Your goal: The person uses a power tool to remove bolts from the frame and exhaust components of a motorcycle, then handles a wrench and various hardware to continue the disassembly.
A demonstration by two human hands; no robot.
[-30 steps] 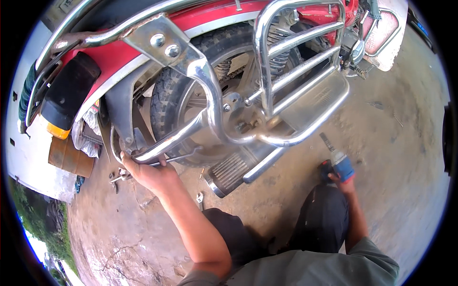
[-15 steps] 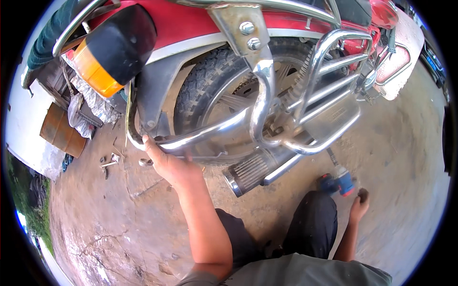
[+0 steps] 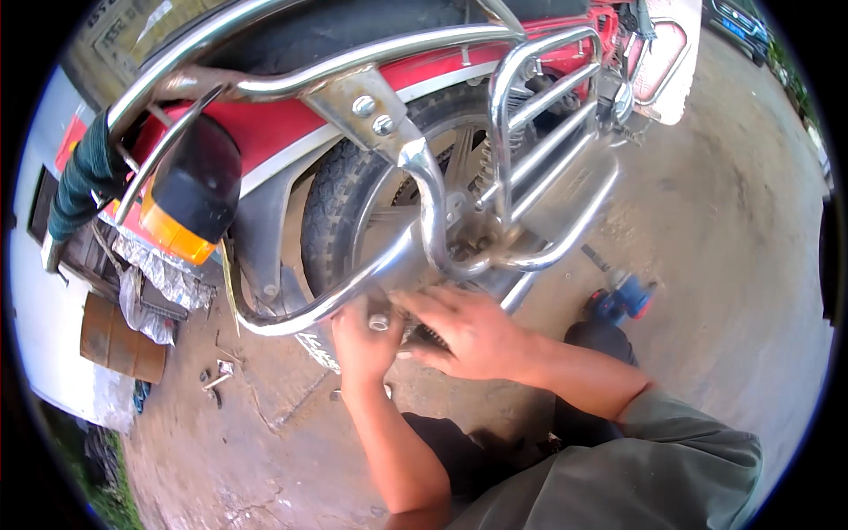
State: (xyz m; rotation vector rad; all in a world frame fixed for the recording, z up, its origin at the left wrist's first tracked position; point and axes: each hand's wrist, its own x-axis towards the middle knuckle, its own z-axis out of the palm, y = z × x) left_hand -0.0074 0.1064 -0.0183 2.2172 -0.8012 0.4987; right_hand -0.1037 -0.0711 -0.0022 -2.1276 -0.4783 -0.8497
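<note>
My left hand (image 3: 362, 344) is closed at the underside of the lower chrome tube (image 3: 300, 320), by a small metal fitting (image 3: 378, 322) with a round end; what its fingers grip is unclear. My right hand (image 3: 459, 331) reaches in beside it, slightly blurred, fingers bent around something dark that I cannot make out. Above both hands is the motorcycle's rear wheel (image 3: 331, 203), with a bolted bracket (image 3: 349, 99), red bodywork (image 3: 265, 141) and a black-and-orange lamp (image 3: 185, 212). A blue power tool (image 3: 632, 291) with a long socket lies on the floor beyond my right knee.
A rusty drum (image 3: 122, 340), crumpled plastic bags (image 3: 146, 314) and scattered small metal parts (image 3: 216, 375) are on the concrete floor at left. A chrome side rack (image 3: 556, 132) juts out above my hands. A parked car (image 3: 738, 26) stands in the far upper right.
My right hand has left the power tool on the floor and moved up and left to join my left hand. My left hand has slid rightward from the tube's bend.
</note>
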